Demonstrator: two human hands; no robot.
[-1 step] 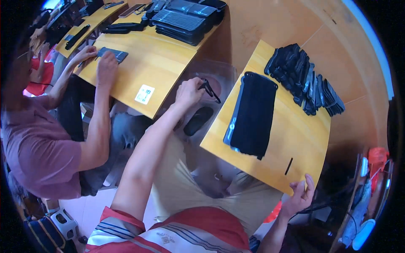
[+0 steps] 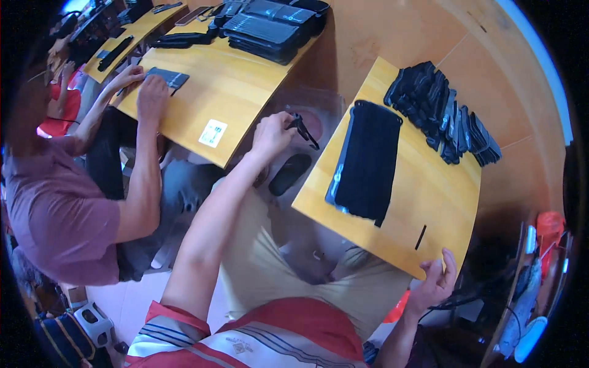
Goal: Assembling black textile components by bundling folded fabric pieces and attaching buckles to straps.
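My left hand point(image 2: 273, 134) is reached forward over the gap between two wooden tables, its fingers closed on a thin black looped strap point(image 2: 305, 130) that hangs down. At the near right corner of the right table point(image 2: 451, 202), my right hand point(image 2: 434, 283) has its fingers apart, with nothing visible in it. A short black strip point(image 2: 420, 237) lies on the wood just beyond that hand. Farther left on the same table is a flat black fabric piece point(image 2: 368, 161), with clear plastic showing along its left edge.
Several dark packaged items point(image 2: 426, 107) are heaped along the far side of the right table. To the left, a co-worker in a purple shirt point(image 2: 67, 214) handles a small dark packet point(image 2: 167, 78) at the other table. Stacked dark packages point(image 2: 264, 37) lie at that table's far end.
The whole view has shifted slightly. Both my hands keep nearly the same pose, and the black strap stays in my left hand.
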